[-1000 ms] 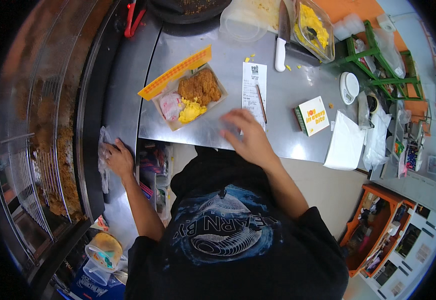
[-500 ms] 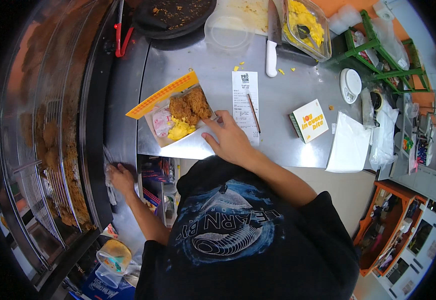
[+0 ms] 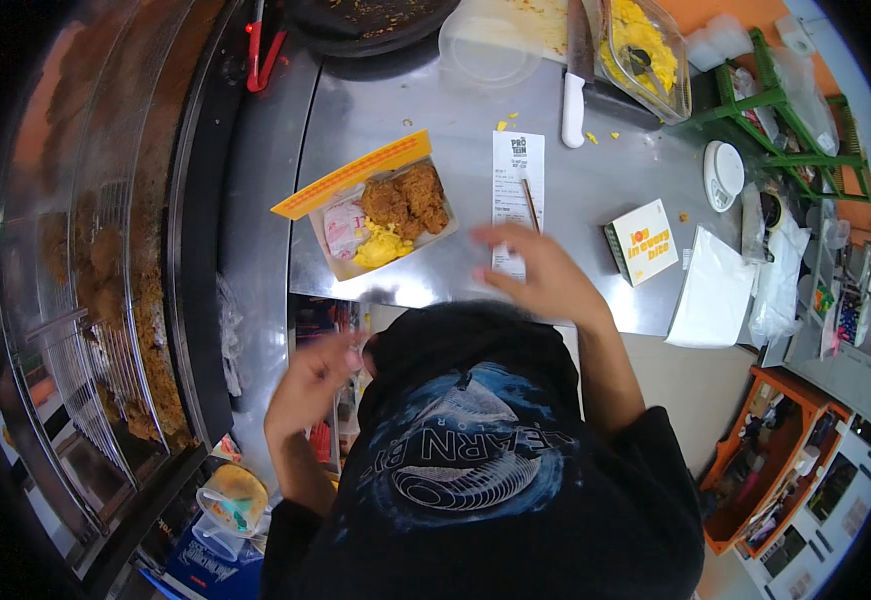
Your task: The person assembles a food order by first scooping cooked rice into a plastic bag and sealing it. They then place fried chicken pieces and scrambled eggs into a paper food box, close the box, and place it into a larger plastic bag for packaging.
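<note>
A meal box (image 3: 449,246) with a raised orange-yellow flap stands open on the steel counter. In it lie fried chicken pieces (image 3: 406,203), a yellow scrambled-egg-like heap (image 3: 384,246) and a pink-and-white wrapped bundle (image 3: 346,228). My right hand (image 3: 546,280) is just right of the box, over the lower end of a paper receipt (image 3: 518,165). Its fingers are apart, slightly blurred, and hold nothing. Beyond the counter's near edge, by my shirt, is my left hand (image 3: 314,385). It is blurred, with fingers loosely stretched out and nothing visible in them. A thin brown stick (image 3: 530,203) lies on the receipt.
A heated-looking rack (image 3: 116,300) of fried food lines the left. Along the back are red-handled tongs (image 3: 256,60), a black pan (image 3: 366,25), a white-handled knife (image 3: 574,110) and a glass dish (image 3: 646,55). Rightward sit a closed box (image 3: 642,242), white sheets (image 3: 711,290) and a scale (image 3: 724,175).
My right hand has let go of the meal box and moved right. My left hand has come away from the rack side toward my body. The view has shifted slightly.
</note>
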